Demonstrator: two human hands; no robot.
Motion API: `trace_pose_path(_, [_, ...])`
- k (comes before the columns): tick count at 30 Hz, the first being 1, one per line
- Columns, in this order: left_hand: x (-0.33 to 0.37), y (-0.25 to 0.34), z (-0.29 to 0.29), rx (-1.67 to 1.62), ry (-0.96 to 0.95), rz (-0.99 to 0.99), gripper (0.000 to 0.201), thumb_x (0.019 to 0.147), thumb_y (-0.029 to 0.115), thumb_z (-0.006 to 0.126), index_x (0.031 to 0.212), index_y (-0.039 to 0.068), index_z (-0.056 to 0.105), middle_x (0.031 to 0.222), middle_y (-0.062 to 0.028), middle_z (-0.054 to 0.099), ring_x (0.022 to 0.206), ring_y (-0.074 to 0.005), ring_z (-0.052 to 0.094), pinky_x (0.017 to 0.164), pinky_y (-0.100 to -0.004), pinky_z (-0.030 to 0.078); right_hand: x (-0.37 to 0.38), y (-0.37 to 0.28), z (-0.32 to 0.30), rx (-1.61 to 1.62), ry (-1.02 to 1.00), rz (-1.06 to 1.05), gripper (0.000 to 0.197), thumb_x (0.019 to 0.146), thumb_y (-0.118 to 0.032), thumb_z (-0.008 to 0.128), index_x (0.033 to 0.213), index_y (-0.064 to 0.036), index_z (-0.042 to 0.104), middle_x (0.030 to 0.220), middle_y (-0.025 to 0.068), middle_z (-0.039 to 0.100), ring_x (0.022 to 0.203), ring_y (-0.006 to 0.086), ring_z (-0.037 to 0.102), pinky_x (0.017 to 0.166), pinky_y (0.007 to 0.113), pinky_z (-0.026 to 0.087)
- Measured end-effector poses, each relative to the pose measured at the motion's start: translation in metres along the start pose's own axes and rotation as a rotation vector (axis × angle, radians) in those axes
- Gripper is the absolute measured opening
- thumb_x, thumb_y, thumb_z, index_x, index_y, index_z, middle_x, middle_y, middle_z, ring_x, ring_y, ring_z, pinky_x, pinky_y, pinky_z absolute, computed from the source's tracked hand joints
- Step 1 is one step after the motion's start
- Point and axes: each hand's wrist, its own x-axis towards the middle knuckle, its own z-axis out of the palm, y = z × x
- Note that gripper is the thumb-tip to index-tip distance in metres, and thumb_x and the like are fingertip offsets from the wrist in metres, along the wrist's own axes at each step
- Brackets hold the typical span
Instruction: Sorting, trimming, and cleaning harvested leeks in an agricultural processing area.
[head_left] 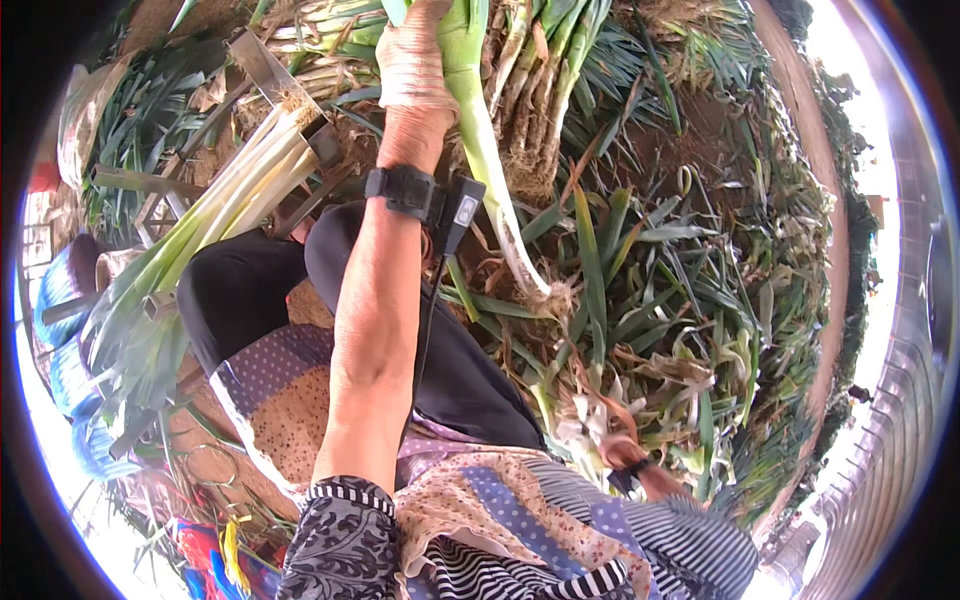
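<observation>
A long leek (487, 165) slants down from the top edge, its green part uppermost and its white stem ending in a small root tuft. My left hand (412, 70), in a pale glove, is closed around the green upper part, and the picture's edge cuts off some of its fingers. A black strap with a small device circles that wrist. Low on the right, my right hand (617, 447) is smeared by motion beside pale, peeled leek leaves (578, 425). Whether it grips any of them cannot be made out.
Trimmed green leaves (690, 290) cover the ground on the right. A bundle of leeks (245, 185) rests in a metal frame (275, 75) at the left. More leeks with soiled roots (535, 120) lie at the top. Corrugated sheeting (905, 330) curves along the right edge.
</observation>
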Motion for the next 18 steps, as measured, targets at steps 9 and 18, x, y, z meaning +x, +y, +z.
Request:
trace_pose_path(9, [-0.002,-0.016,0.002,-0.057,0.385,0.399,0.046,0.071,0.006,0.074,0.111,-0.003,0.052,0.093,-0.0111,0.062,0.072,-0.0201,0.061,0.064,-0.0291,0.053,0.179,-0.267,0.197,-1.386,0.874,-0.5,0.043,0.077,-0.021,0.067,0.116,-0.0075,0.055,0.104,0.0137,0.058,0.095,0.0316,0.057,0.08,0.041,0.047])
trace_pose_path(18, [-0.009,-0.012,-0.003,-0.071,0.565,0.4,0.038,0.074,0.014,0.075,0.103,-0.001,0.056,0.088,-0.006,0.061,0.071,-0.0172,0.056,0.063,-0.0294,0.047,0.336,-0.336,0.302,-1.118,1.075,-0.818,0.039,0.088,-0.016,0.053,0.125,-0.0065,0.045,0.087,0.0169,0.061,0.07,0.0262,0.061,0.054,0.039,0.05])
